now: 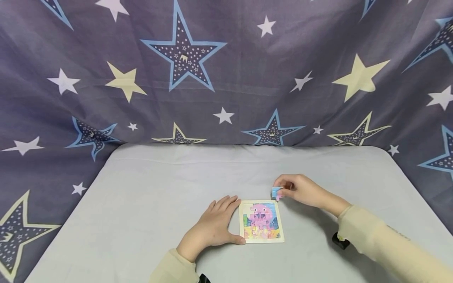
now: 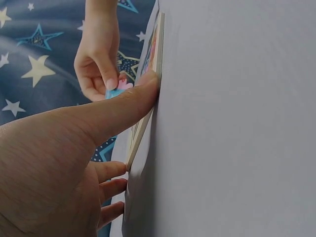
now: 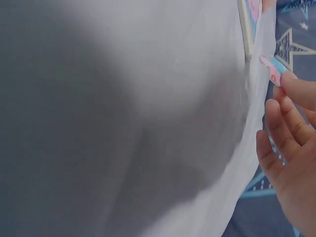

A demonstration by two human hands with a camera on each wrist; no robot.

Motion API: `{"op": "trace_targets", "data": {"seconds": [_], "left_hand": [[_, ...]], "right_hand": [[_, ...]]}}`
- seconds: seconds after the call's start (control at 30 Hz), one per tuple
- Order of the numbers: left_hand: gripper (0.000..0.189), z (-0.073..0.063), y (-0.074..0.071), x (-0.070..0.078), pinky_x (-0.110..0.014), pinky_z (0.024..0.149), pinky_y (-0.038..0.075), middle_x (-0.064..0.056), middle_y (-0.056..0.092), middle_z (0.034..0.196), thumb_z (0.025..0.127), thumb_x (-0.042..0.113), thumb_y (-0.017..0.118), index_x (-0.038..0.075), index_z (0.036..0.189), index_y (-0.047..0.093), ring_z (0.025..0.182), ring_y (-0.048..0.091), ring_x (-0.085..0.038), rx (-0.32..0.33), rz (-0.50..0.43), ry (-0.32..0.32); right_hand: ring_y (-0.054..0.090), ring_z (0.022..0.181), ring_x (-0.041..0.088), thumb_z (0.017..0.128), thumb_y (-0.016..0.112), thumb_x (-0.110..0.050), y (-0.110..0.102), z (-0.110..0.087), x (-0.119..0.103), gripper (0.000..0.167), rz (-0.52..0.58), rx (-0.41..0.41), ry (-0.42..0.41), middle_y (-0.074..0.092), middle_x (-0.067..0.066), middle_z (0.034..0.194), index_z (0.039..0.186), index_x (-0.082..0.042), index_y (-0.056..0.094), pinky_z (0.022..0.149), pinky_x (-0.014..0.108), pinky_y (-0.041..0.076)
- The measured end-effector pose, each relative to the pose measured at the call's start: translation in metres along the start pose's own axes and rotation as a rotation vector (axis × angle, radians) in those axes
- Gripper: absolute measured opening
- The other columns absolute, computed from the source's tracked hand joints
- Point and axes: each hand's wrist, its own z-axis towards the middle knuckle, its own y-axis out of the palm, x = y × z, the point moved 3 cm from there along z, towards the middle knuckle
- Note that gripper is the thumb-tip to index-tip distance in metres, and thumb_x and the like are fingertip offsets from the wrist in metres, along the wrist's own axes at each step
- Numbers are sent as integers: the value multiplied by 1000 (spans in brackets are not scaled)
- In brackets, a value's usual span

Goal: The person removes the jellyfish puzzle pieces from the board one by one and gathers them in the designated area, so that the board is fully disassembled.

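Observation:
A small square jigsaw puzzle in a pale wooden tray [image 1: 263, 241] lies on the light cloth. Its picture shows a pink octopus [image 1: 261, 214] over a blue and yellow sea floor, with bare cream board at the upper left. My left hand [image 1: 214, 225] rests along the tray's left side, thumb [image 2: 143, 89] on the near corner and straight fingers by the far one. Just beyond the tray's upper right corner, my right hand [image 1: 305, 190] pinches a blue and pink puzzle piece [image 1: 275, 192] between thumb and fingertips, raised above the cloth.
A pale grey cloth [image 1: 148, 188] covers the table. Behind it and at both sides hangs a dark curtain [image 1: 226, 90] printed with stars. Black bands [image 1: 341, 240] show under the cream sleeves [image 1: 375, 236].

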Motion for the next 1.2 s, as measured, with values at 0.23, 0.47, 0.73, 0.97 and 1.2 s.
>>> {"op": "trace_targets", "data": {"seconds": [0.23, 0.47, 0.73, 0.97, 1.2], "left_hand": [[106, 0, 1, -2, -57, 118, 15, -8, 29, 160, 72, 56, 82, 8, 154, 33, 148, 21, -30, -2, 6, -8], [107, 0, 2, -2, -57, 118, 15, -8, 29, 160, 72, 57, 81, 8, 154, 33, 148, 20, -31, -8, -3, -4], [108, 1, 3, -3, -57, 118, 16, -8, 28, 160, 72, 59, 80, 8, 155, 32, 148, 20, -30, -9, 8, -6], [107, -1, 1, 0, -58, 117, 16, -9, 29, 160, 72, 57, 81, 7, 154, 33, 148, 20, -31, -6, -7, -1], [107, -2, -1, 1, -58, 117, 16, -9, 29, 160, 72, 57, 81, 7, 154, 33, 148, 20, -31, -4, -9, -1]], "right_hand": [[56, 69, 9, 88, 74, -7, -16, -2, 15, 14, -83, 25, 35, 68, -8, 82, 100, -13, 71, 63, 26, 49], [55, 69, 9, 88, 73, -5, -31, 2, 30, 15, -169, 61, 64, 64, -8, 79, 101, -12, 70, 62, 28, 48], [56, 73, 10, 88, 72, -3, -34, 10, 32, 15, -230, 79, 70, 64, -7, 80, 102, -10, 71, 66, 31, 49], [59, 73, 11, 89, 70, -3, -33, 19, 34, 15, -279, 97, 102, 67, -4, 82, 104, -9, 71, 68, 36, 52], [62, 74, 13, 89, 71, -5, -31, 20, 37, 17, -327, 103, 136, 68, -2, 84, 105, -10, 71, 70, 41, 53]]}}
